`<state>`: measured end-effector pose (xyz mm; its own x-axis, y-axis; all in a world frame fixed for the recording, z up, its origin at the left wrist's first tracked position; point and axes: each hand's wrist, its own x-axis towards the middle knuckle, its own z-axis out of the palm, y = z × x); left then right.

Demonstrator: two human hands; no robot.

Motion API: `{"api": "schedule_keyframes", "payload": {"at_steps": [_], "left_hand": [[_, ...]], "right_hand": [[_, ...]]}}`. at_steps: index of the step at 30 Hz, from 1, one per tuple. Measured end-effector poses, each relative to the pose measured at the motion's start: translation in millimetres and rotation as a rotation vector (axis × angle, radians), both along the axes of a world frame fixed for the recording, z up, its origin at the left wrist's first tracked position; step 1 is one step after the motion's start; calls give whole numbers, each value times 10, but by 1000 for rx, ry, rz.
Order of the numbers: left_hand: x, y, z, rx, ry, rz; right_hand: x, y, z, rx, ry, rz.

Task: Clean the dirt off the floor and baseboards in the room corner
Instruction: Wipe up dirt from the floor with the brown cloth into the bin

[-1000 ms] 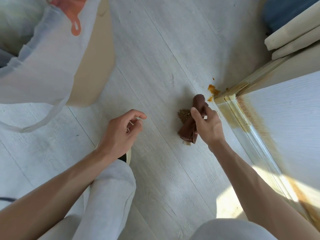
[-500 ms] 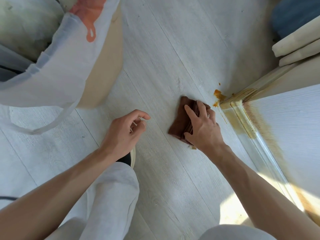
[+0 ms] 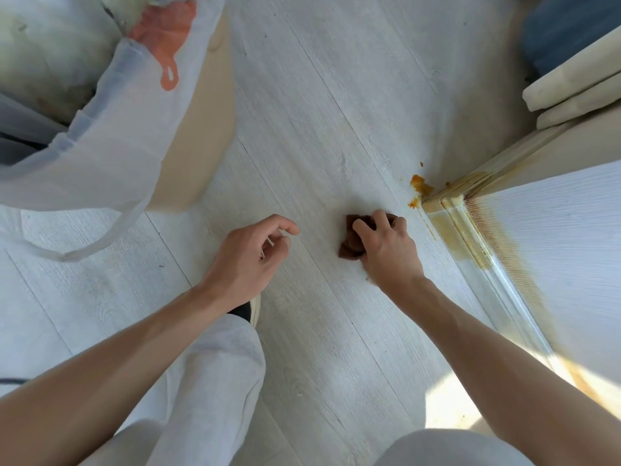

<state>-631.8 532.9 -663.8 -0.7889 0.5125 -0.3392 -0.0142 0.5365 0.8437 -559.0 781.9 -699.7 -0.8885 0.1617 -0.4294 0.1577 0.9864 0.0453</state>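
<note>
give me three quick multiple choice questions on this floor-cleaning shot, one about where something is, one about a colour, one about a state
1. Where is the orange dirt?
A. on the floor at the baseboard corner
B. beside the person's shoe
C. on the plastic bag

2. What colour is the cloth?
A. white
B. brown
C. blue

3. What is the right hand doing?
A. hanging idle
B. pressing flat on the wall
C. gripping the cloth against the floor

Answers:
1. A, the orange smear sits on the floor right where the baseboard ends in a corner, beyond the cloth.
2. B, the bunched fabric showing under the fingers is dark brown.
3. C, its fingers curl over the bunched cloth on the floor, while the left hand hovers loosely curled, holding nothing visible.
</note>
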Motion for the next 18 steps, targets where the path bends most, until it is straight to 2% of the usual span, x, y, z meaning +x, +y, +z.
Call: {"api": "schedule_keyframes", "payload": {"at_steps": [6,10,15,18], "left_hand": [[41,-56,48,4,2,12],[71,-120,76,11,7,22],[-5,-167,220,35,74,-3],[-155,-134,419,74,163,-13]], "right_hand": [[80,-16,-70,18,124,93],[83,51,-97,-58,188,107],[106,163,92,-208,205,-55],[77,192,453,-364,233,-183]]}}
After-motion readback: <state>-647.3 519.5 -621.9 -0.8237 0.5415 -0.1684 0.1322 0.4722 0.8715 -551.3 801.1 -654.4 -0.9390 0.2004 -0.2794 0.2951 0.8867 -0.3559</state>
